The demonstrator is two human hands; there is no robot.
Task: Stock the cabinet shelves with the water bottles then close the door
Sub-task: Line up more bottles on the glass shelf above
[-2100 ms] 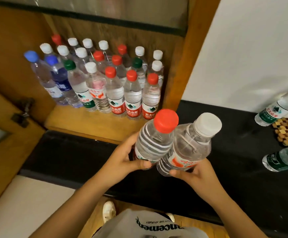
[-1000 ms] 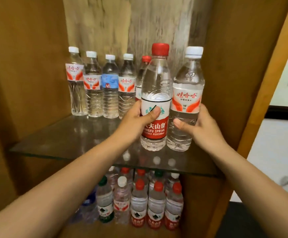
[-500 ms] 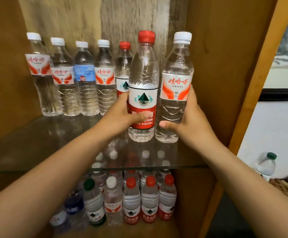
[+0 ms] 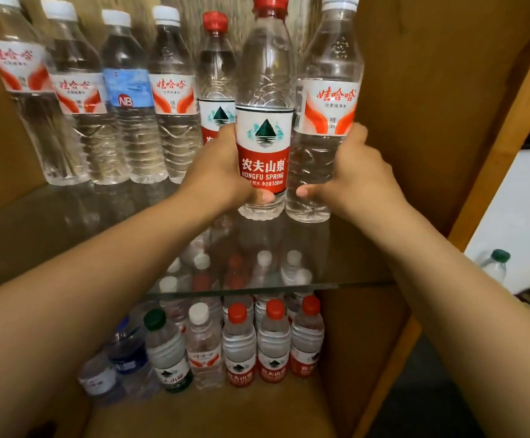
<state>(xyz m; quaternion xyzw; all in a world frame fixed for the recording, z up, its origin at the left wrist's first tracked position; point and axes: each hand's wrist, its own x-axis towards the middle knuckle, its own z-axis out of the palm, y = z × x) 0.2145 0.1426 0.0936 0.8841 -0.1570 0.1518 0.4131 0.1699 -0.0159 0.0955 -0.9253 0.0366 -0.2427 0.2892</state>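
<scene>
My left hand (image 4: 217, 173) grips a red-capped bottle (image 4: 265, 90) with a red and white label. My right hand (image 4: 357, 181) grips a white-capped bottle (image 4: 328, 74) with an orange and white label. Both bottles stand upright side by side, with their bases at the glass shelf (image 4: 51, 235); contact with the glass cannot be told. Behind them a row of several bottles (image 4: 124, 99) lines the back of that shelf, a red-capped one (image 4: 216, 71) just left of my left hand.
Under the glass, the lower wooden shelf (image 4: 225, 409) carries several bottles (image 4: 241, 346) with red, white, green and blue caps. The cabinet's right wall (image 4: 431, 121) is close to my right hand. A green-capped bottle (image 4: 494, 267) stands outside at the right.
Both hands carried the two bottles up from the counter to the glass shelf and deeper in, toward the back row. The view has closed in on the shelf.
</scene>
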